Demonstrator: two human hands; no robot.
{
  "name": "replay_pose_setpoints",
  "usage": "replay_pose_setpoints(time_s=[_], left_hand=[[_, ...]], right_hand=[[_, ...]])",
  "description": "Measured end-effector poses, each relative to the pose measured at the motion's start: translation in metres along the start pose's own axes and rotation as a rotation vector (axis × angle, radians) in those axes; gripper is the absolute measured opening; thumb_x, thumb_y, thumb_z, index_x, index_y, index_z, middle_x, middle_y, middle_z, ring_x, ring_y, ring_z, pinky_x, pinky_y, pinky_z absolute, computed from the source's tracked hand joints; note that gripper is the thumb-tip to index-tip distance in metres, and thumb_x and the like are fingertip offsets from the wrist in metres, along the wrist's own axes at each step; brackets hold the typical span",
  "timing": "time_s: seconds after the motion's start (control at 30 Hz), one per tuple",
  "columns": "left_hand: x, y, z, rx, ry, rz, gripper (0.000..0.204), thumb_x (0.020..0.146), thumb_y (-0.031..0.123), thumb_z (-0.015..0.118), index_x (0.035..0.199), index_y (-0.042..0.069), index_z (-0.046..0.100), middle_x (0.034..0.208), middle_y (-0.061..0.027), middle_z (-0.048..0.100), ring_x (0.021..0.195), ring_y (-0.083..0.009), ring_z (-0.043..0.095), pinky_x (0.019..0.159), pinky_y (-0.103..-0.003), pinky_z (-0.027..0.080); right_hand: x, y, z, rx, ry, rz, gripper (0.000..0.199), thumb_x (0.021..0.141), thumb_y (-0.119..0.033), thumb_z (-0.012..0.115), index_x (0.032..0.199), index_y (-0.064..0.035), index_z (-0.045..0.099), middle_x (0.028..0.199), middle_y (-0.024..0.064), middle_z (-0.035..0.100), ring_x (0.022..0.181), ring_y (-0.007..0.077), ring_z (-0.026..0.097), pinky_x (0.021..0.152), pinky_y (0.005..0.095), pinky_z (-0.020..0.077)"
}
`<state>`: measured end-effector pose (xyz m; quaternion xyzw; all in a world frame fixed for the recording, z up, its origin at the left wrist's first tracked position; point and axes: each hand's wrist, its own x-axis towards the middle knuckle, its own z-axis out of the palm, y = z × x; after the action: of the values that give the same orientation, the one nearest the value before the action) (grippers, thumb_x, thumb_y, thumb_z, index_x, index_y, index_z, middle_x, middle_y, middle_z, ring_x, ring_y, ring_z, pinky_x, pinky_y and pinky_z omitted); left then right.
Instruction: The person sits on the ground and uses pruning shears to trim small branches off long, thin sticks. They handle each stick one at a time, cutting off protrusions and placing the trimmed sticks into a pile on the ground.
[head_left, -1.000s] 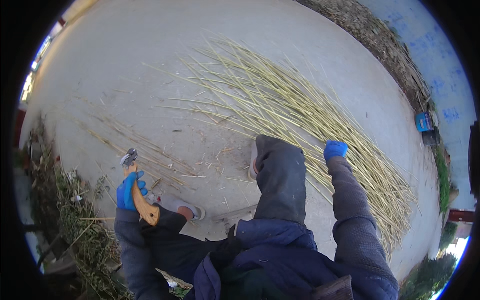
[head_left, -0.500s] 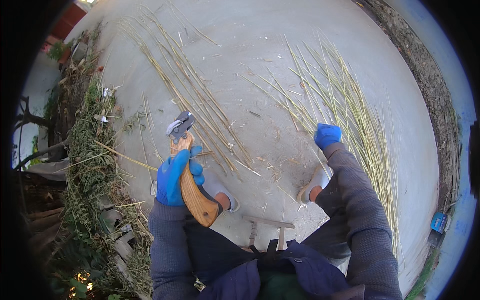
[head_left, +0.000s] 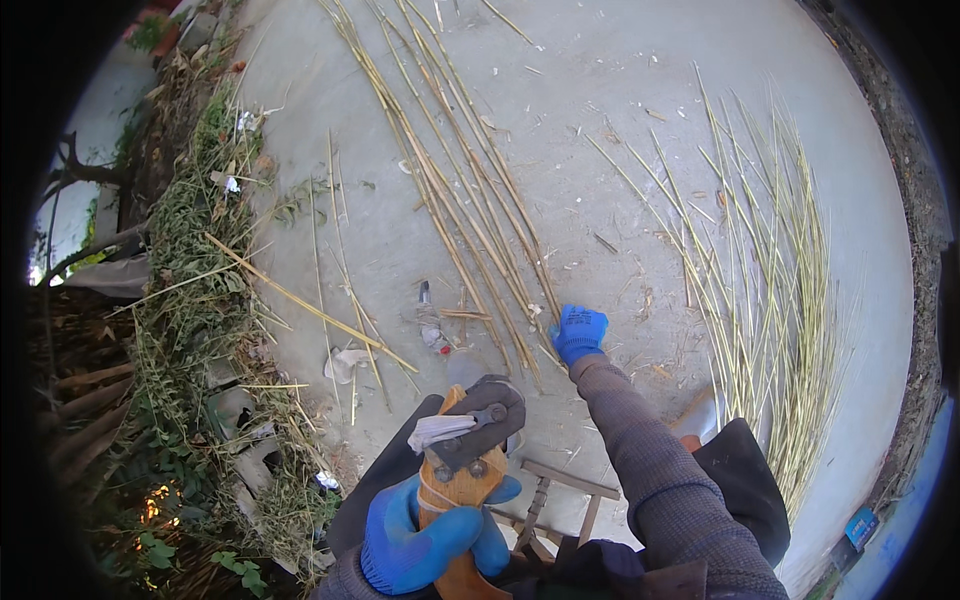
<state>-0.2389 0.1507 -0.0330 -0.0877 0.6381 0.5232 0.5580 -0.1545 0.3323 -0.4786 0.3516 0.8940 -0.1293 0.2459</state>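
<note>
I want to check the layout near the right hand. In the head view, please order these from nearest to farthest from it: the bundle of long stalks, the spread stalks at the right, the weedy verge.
1. bundle of long stalks: touching the right hand, running up and left.
2. spread stalks: off to the right.
3. weedy verge: far left edge of the concrete.

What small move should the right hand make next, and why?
Probably close the right hand on one stalk and draw it back toward the stool. That hand lies on the near ends of the stalks on the ground, while the left hand holds the cutter raised and apart from them.
</note>
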Motion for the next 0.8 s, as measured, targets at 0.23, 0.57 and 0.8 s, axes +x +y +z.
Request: replay_pose_setpoints(time_s=[0.23,0.57,0.8], left_hand=[[0.000,0.000,-0.004,-0.039,-0.087,-0.054,0.052,0.090,0.027,0.062,0.120,-0.014,0.053,0.080,-0.0193,0.066,0.062,-0.0231,0.063,0.061,-0.034,0.053],[-0.011,-0.022,-0.006,-0.065,-0.237,0.178,0.043,0.098,0.023,0.058,0.126,-0.009,0.054,0.086,-0.0146,0.069,0.072,-0.0180,0.066,0.068,-0.031,0.056],[-0.008,-0.037,0.005,0.003,-0.228,0.283,0.044,0.096,0.031,0.061,0.123,-0.003,0.059,0.087,-0.0137,0.068,0.071,-0.0200,0.067,0.063,-0.032,0.057]], right_hand=[[-0.008,0.024,0.016,0.169,0.041,-0.024,0.031,0.079,-0.038,0.065,0.096,-0.0129,0.065,0.094,0.0133,0.070,0.089,0.0306,0.069,0.076,0.0460,0.0493],[-0.124,0.111,-0.080,0.679,-0.327,-0.276,0.037,0.080,-0.033,0.070,0.103,-0.0031,0.067,0.085,0.0118,0.071,0.077,0.0226,0.069,0.070,0.0371,0.0534],[-0.235,0.120,-0.139,1.178,-0.563,-0.264,0.043,0.091,-0.023,0.067,0.128,-0.0025,0.058,0.085,0.0049,0.067,0.070,0.0110,0.064,0.062,0.0266,0.0523]])
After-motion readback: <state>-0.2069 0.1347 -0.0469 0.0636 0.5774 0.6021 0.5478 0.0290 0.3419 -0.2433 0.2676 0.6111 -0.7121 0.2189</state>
